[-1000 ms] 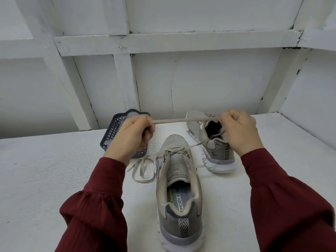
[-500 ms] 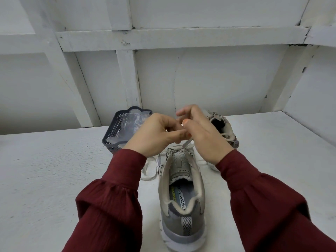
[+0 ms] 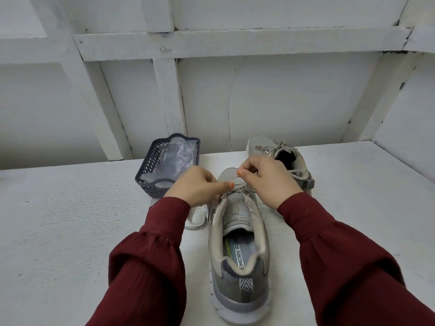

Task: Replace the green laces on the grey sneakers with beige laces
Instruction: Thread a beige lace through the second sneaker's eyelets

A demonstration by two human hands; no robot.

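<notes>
A grey sneaker stands in front of me with its heel toward me and a beige lace threaded across its upper eyelets. My left hand pinches the lace on the shoe's left side. My right hand pinches the lace just above the tongue. A loose loop of the same lace lies on the table to the left of the shoe. The second grey sneaker lies behind my right hand, laced in beige.
A dark blue plastic basket holding clear plastic wrapping sits at the back left of the white table. White wall panels and beams rise right behind the table.
My hands were stretching the lace apart at arm's width a second ago. They came together over the near shoe and now work low at its eyelets.
</notes>
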